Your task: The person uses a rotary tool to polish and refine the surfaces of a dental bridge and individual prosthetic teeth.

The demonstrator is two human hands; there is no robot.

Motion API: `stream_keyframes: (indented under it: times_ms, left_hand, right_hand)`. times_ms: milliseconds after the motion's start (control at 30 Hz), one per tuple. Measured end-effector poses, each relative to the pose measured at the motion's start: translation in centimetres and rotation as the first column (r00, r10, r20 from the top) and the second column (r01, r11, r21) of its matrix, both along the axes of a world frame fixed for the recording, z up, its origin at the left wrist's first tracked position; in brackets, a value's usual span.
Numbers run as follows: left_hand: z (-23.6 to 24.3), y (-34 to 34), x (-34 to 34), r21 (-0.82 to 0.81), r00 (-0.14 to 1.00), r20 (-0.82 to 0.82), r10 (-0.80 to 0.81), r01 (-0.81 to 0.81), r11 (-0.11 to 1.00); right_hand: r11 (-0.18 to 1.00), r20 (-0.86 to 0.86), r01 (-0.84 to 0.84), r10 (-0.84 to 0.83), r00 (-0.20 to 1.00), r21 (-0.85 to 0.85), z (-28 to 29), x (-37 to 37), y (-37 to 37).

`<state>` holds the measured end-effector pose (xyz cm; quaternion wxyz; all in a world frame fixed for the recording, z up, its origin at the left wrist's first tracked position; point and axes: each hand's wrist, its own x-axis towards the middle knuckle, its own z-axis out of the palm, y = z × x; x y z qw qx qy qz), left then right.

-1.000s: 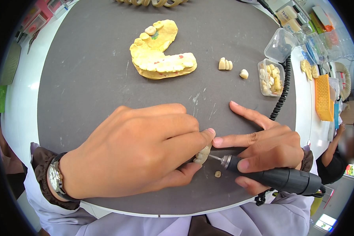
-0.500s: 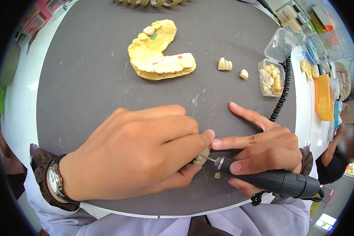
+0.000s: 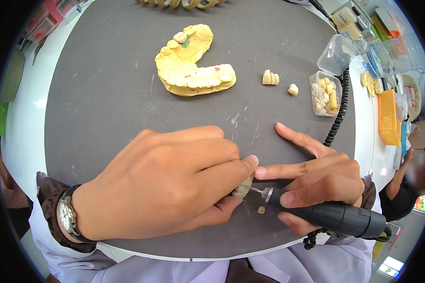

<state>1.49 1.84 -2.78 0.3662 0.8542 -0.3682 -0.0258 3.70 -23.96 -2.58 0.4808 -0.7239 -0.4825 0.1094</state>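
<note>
Between the thumb and fingers of my left hand [image 3: 174,177] is a small tooth-coloured dental bridge [image 3: 242,189], mostly hidden by the fingers. My right hand [image 3: 321,181] grips a black rotary handpiece [image 3: 337,217] like a pen, its thin bur touching or nearly touching the bridge. Two fingers of that hand are stretched out, one tip resting beside my left fingertips. Just below the bur, a single small crown [image 3: 261,210] lies on the grey mat. A yellow plaster dental model [image 3: 193,78] with teeth sits farther off.
Tooth pieces [image 3: 270,78] and a lone crown [image 3: 293,89] lie beyond my right hand. An open clear box [image 3: 326,94] holds many teeth, with a coiled black cord [image 3: 340,113] beside it. A yellow basket [image 3: 388,118] stands at right; another person [image 3: 401,188] sits beyond.
The handpiece and my right hand have shifted very slightly to the right. My left hand keeps its hold, almost unmoved.
</note>
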Motion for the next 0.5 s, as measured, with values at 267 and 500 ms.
stream_keyframes:
  times_ms: [267, 500]
  left_hand:
    - [-0.01, 0.16, 0.04, 0.009, 1.000, -0.003, -0.012, 0.012, 1.000]
    - [0.12, 0.16, 0.02, 0.003, 1.000, 0.022, -0.014, 0.014, 1.000]
  right_hand:
    - [1.000, -0.018, -0.003, 0.003, 1.000, 0.012, 0.00, 0.26, 0.05]
    - [0.997, 0.152, -0.069, 0.071, 0.986, -0.017, -0.22, 0.03, -0.14]
